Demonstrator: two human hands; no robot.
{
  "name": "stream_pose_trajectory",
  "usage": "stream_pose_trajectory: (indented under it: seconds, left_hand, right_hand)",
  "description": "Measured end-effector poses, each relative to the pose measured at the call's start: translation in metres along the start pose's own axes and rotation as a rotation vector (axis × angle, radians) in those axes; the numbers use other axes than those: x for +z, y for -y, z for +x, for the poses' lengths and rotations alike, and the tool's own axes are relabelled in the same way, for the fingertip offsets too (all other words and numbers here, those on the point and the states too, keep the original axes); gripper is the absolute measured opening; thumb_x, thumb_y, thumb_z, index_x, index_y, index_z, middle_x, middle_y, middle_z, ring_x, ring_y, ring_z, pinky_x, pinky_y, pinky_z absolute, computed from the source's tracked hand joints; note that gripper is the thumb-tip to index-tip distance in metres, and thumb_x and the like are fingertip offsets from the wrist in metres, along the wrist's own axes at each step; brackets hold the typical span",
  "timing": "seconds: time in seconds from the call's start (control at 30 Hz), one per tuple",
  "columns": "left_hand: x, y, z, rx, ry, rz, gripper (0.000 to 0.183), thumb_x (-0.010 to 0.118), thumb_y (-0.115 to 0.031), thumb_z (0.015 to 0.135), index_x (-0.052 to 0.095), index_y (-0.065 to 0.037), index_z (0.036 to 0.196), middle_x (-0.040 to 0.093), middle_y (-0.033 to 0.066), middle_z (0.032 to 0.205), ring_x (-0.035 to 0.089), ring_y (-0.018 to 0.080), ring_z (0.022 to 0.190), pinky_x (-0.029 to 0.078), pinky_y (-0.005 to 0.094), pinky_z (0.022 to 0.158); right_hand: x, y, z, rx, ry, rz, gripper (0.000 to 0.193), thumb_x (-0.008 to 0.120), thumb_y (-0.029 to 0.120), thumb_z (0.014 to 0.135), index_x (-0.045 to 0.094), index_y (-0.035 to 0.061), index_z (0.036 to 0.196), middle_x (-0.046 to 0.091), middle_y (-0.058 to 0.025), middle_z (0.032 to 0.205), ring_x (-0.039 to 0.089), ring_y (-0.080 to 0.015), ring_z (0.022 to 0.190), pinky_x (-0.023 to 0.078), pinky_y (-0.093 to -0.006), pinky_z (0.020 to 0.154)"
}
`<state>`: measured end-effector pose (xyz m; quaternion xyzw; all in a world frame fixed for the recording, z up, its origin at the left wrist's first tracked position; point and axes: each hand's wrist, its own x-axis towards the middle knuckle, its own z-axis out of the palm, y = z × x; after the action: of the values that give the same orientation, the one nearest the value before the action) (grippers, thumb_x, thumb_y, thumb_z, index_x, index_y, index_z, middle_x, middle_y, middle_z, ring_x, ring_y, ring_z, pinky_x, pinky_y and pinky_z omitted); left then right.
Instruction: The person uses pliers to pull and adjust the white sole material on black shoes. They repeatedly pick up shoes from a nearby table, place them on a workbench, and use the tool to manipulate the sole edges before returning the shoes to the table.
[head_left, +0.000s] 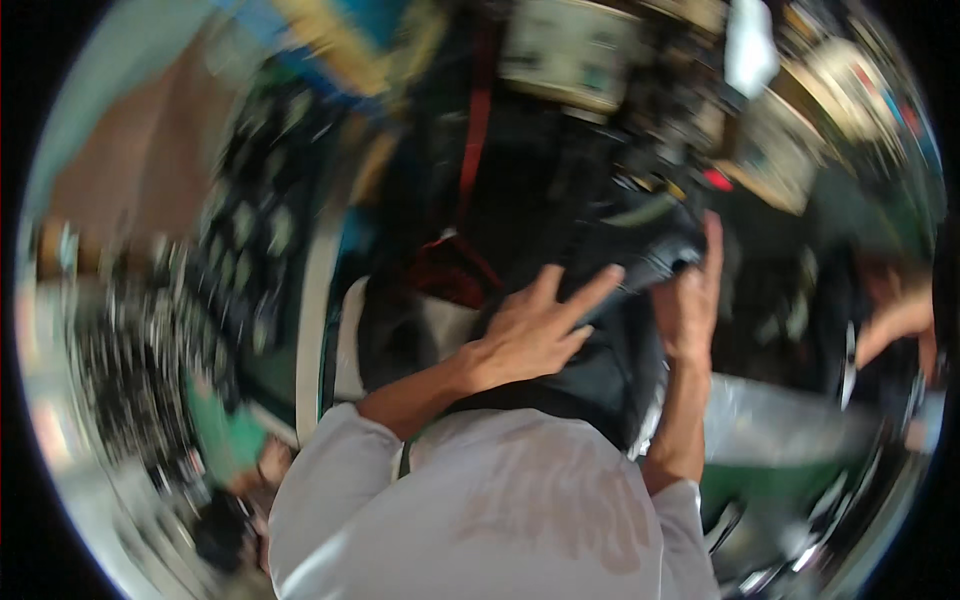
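Observation:
My left hand (538,338) lies over dark fabric (590,375) in front of my white shirt, its fingers spread and nothing held in them. Farther right, my right hand (688,305) has its fingers stretched away from me, beside a glossy black item (650,240). Blur hides what kind of item this is and whether the hand touches it. A red and black thing (455,275) sits beyond my left hand, with a red strap (476,130) running away from it.
Far ahead is a pale box-shaped thing (565,50); another pale panel (775,150) stands to its right. At the right edge, another person's hand (897,325) is near a thin light object. Someone in green (222,430) is at the lower left. Many dark items (255,230) fill the left side.

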<state>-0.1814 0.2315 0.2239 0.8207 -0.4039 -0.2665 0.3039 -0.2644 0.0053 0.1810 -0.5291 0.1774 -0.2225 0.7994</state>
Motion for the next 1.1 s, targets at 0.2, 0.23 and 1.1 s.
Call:
stream_pose_trajectory:
  seconds: [0.2,0.23,1.1]
  left_hand:
    - [0.01,0.046,-0.096,-0.078,-0.433,-0.208,0.092,0.079,-0.021,0.094,0.033,-0.032,0.173,0.052,0.0282,0.12,0.065,0.0483,0.104,0.056,0.0506,0.094]
    - [0.003,0.048,-0.115,-0.261,-0.305,-0.336,0.093,0.081,-0.02,0.092,0.034,-0.024,0.173,0.055,0.0303,0.137,0.063,0.0474,0.122,0.051,0.0491,0.107]
    - [0.008,0.409,-0.621,-1.715,-0.249,0.52,0.095,0.06,0.001,0.098,0.025,-0.048,0.172,0.007,0.0254,0.181,0.018,0.0465,0.166,0.037,0.0601,0.125]
  right_hand:
    - [0.077,-0.021,0.035,0.047,0.481,-0.413,0.084,0.081,0.042,0.099,0.045,0.006,0.166,0.066,-0.0078,0.138,0.067,-0.0151,0.107,0.057,-0.0307,0.093]
    - [0.1,-0.025,0.031,0.067,0.543,-0.429,0.079,0.08,0.036,0.101,0.045,0.0061,0.166,0.067,-0.0068,0.137,0.067,-0.0137,0.103,0.057,-0.0298,0.091]
    - [0.077,-0.082,0.03,0.416,0.43,-0.647,0.05,0.064,0.03,0.112,0.061,-0.0113,0.14,0.076,-0.0205,0.121,0.079,-0.0263,0.1,0.065,-0.0368,0.088]
